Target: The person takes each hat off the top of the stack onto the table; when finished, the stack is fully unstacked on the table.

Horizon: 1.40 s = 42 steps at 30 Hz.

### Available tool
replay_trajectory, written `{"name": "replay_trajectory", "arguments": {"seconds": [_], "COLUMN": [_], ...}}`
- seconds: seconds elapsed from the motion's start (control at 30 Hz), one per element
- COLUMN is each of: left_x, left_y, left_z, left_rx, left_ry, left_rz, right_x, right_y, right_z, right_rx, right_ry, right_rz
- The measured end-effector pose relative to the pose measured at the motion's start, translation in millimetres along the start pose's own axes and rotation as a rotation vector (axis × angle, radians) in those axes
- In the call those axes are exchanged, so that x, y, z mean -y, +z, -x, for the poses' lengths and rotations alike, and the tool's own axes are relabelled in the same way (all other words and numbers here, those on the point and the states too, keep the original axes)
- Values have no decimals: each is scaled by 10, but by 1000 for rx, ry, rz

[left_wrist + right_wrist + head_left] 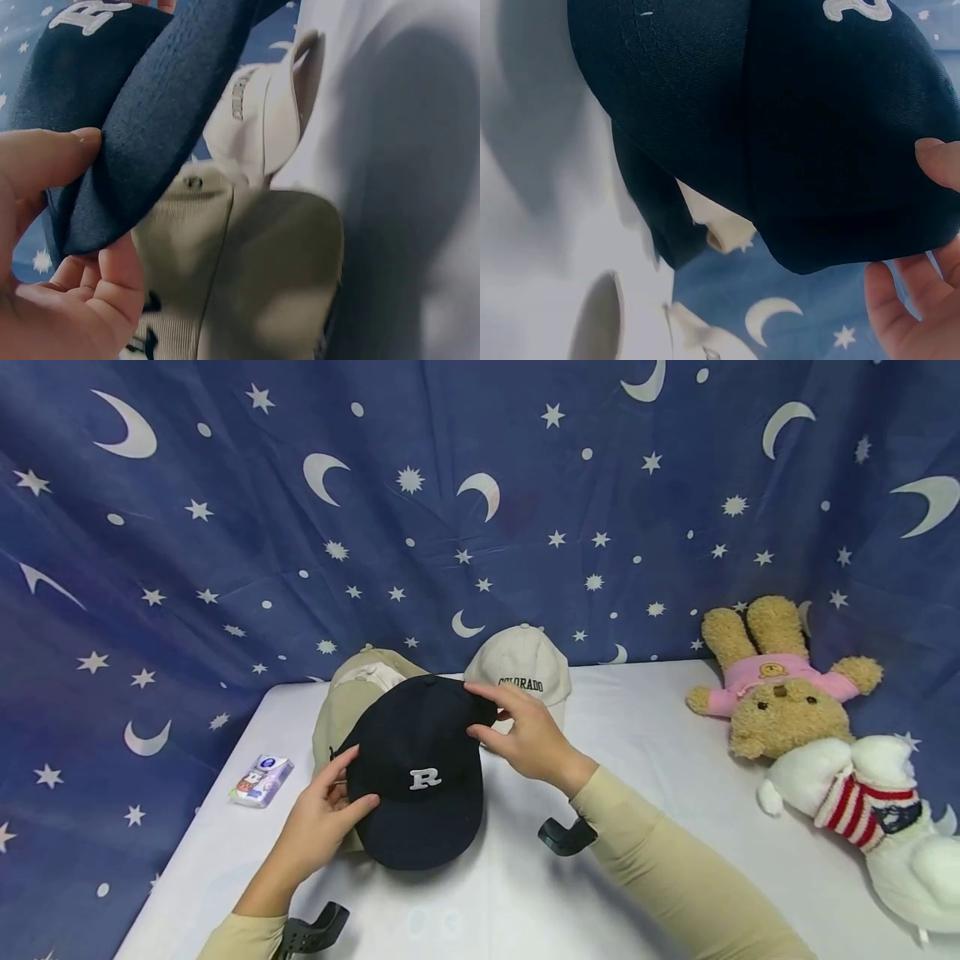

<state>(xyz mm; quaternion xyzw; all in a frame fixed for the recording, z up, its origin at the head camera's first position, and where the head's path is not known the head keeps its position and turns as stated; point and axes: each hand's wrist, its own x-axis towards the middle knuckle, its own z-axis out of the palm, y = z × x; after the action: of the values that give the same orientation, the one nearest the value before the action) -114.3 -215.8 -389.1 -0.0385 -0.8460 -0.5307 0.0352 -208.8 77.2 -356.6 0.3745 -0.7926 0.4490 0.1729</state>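
A dark navy baseball cap (pixel 416 727) with a white letter R on its front is held up between both hands, its brim toward me. My left hand (pixel 318 814) pinches its left edge, thumb outside and fingers underneath, as the left wrist view shows. On the cap's far right side, my right hand (pixel 532 735) holds the edge between thumb and fingers. Behind and below it, partly hidden, lies an olive-khaki cap (pixel 274 255). A cream cap (pixel 517 660) lettered COLORADO sits at the back, just beyond the right hand's fingers.
A small purple-and-white packet (pixel 261 781) lies on the white table (pixel 622 727) at left. At right lie a teddy bear (pixel 787 718) in a pink top and a white plush toy (pixel 900 868) in a striped sweater. A blue curtain (pixel 525 527) hangs behind.
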Motion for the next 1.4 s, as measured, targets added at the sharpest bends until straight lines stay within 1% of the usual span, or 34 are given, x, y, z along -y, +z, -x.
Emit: {"name": "replay_trajectory", "arguments": {"seconds": [0.17, 0.27, 0.33, 0.43, 0.53, 0.67, 0.77, 0.87, 1.07, 1.23, 1.3, 1.4], "left_x": [-68, -97, -110, -123, -134, -169, -209, -241, -274, -325, -342, -352], "left_y": [125, 206, 266, 367, 480, 636, 748, 846, 1010, 1164, 1235, 1352], "left_z": [-86, -134, -166, -217, -271, -327, -359, -391, -463, -518, -545, -595], "left_rx": [50, 105, 142, 169, 149, 98, 94, 111, 134, 173, 197, 230], "left_ry": [29, 31, 34, 54, 65, 40, 32, 45, 81, 84, 86, 92], "left_rz": [23, 40, 65, 108, 157, 230, 269, 258, 147, 45, 39, 64], "right_x": [-38, -63, -81, -107, -147, -207, -249, -283, -338, -389, -419, -472], "right_y": [-146, -244, -315, -425, -527, -648, -737, -819, -977, -1122, -1176, -1245], "right_z": [34, 67, 98, 149, 200, 274, 328, 368, 429, 511, 548, 597], "right_rx": [-30, -36, -39, -48, -57, -72, -83, -88, -83, -79, -89, -103], "right_ry": [25, 43, 59, 80, 98, 123, 148, 176, 201, 231, 238, 242], "right_rz": [18, 32, 45, 68, 88, 108, 118, 131, 156, 190, 205, 224]}}
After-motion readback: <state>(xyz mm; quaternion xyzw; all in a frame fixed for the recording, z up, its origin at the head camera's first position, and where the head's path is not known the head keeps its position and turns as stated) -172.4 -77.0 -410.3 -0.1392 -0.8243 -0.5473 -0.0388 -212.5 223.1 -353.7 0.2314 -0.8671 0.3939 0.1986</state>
